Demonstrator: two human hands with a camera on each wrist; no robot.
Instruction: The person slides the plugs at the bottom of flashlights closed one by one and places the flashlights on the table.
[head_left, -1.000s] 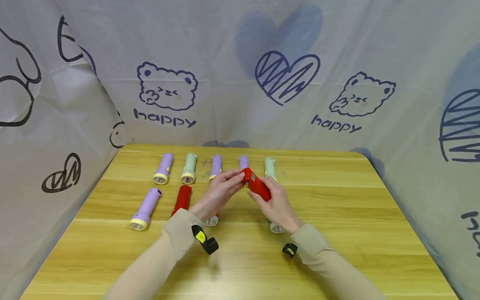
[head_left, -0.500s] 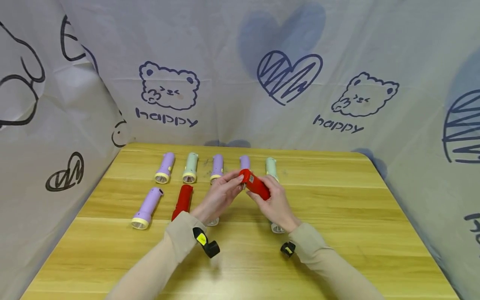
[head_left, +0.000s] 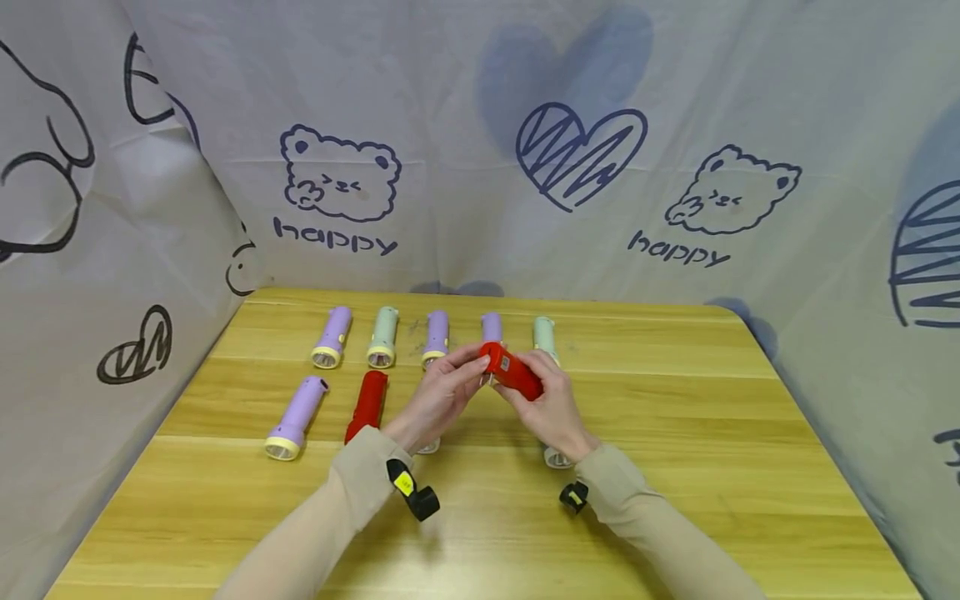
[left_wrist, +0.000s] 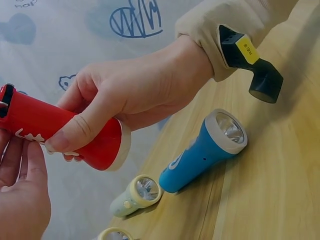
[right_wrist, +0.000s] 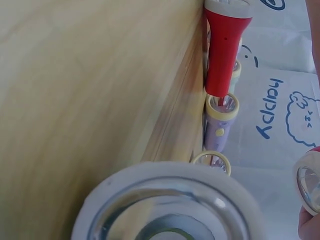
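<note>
A red flashlight (head_left: 519, 377) is held tilted above the middle of the table, its tail toward the left. My right hand (head_left: 553, 410) grips its body; in the left wrist view that thumb lies across the side near the white-rimmed head. At the tail, my left hand (head_left: 441, 398) pinches with thumb and fingers, beside thin metal prongs that stick out. In the left wrist view the tail end of the red flashlight (left_wrist: 37, 117) is black, and the left fingers (left_wrist: 35, 165) lie against its underside. Its lens shows partly at the right edge of the right wrist view.
Behind the hands lies a row of purple and pale green flashlights (head_left: 383, 337). Nearer are a purple flashlight (head_left: 298, 417), a red one (head_left: 368, 406) and a blue one (left_wrist: 187, 167) under the right hand. Another red flashlight (right_wrist: 222, 55) is mostly hidden by the left hand in the head view.
The held flashlight has turned slightly between the hands, and the prongs at its tail show more plainly. Both hands keep nearly the same place.
</note>
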